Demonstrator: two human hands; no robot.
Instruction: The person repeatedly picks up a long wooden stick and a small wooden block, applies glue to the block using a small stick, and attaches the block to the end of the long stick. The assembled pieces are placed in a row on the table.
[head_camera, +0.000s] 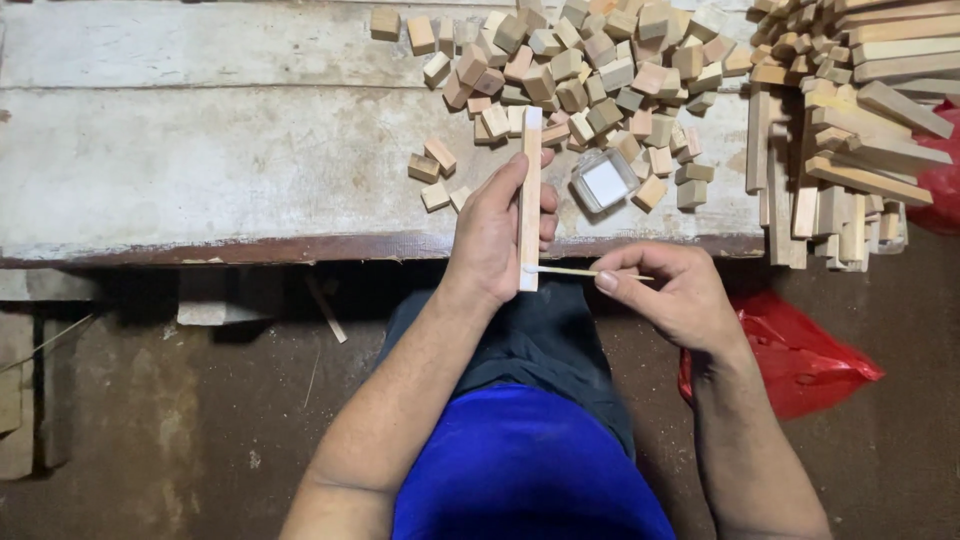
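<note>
Fingers of the left hand (492, 235) clamp a long pale wooden strip (530, 200), upright across the worn whitewashed bench edge (200, 245). The right hand (672, 295) pinches a thin wooden stick (570, 270), tip touching the strip's lower end. Small square wooden blocks (590, 70) and a clear glue tub (603, 181) lie just beyond.

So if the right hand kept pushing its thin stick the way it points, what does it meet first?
The wooden strip in the left hand: the right hand aims the stick left, its tip apparently already at the strip's lower end.
</note>
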